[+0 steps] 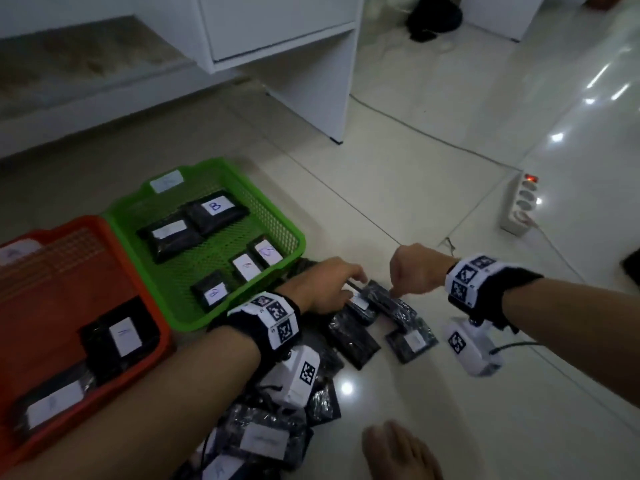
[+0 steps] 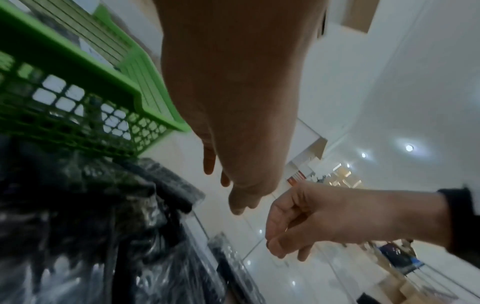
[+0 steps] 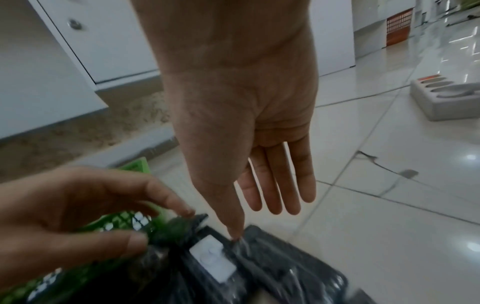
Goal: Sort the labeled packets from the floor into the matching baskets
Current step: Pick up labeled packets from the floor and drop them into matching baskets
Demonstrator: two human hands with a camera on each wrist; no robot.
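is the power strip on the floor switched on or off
On. The white power strip by the right side of the floor shows a glowing red switch light at its far end in the head view.

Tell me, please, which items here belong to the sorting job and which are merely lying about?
Belong to the job:
- green basket
- orange basket
- packet marked B
- black packets on the floor

Lying about:
- power strip
- white cabinet
- black bag
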